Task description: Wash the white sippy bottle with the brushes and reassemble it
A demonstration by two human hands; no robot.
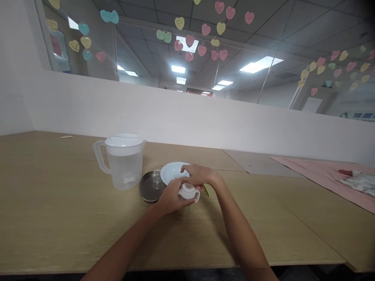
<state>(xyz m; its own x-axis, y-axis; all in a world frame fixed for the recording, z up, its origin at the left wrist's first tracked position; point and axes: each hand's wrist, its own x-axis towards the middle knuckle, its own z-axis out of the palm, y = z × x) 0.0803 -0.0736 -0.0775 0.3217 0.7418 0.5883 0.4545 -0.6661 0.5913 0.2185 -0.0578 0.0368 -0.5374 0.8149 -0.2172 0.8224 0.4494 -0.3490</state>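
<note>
My left hand (173, 198) is wrapped around a small bottle with a ridged white cap (188, 191) and a side loop; its clear body is mostly hidden. Over it bends my right hand (197, 175), fingers curled close together behind the cap. What those fingers grip, if anything, is hidden. A shallow white bowl (172, 171) lies just behind both hands, partly covered by them. To its left a small clear cup (157, 176) stands on a round dark metal tray (147, 191). A thin green object (206, 190) shows beside my right wrist.
A translucent lidded pitcher (125, 168) with liquid stands at left, its handle pointing left. A flat pale piece (66, 137) lies near the wall. A pink cloth (316, 169) with a patterned bundle (360, 181) covers the right end. The wooden table (73, 222) meets a white wall.
</note>
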